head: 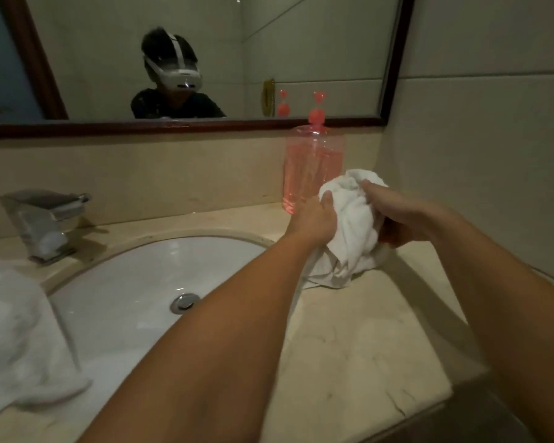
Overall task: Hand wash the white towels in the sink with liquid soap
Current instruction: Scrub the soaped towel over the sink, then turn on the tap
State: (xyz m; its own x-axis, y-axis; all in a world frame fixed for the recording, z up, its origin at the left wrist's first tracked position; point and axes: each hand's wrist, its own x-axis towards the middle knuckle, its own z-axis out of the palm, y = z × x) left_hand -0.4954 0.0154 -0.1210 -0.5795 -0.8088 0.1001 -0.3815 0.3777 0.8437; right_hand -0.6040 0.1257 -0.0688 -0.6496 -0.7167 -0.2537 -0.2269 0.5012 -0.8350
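both hands gripping towel point(352, 225), arms outstretched

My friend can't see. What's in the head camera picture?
The left hand and right hand grip a bunched white towel resting on the counter right of the sink, before a pink soap bottle. A second towel lies left of the sink by the tap. A mirror hangs above.

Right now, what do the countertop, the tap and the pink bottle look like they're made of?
The countertop looks like polished beige stone, perhaps marble, given its faint veining and soft sheen. The tap is metal, likely chrome-plated: silvery with bright reflections. The pink bottle is probably clear plastic: see-through walls with pink liquid inside.
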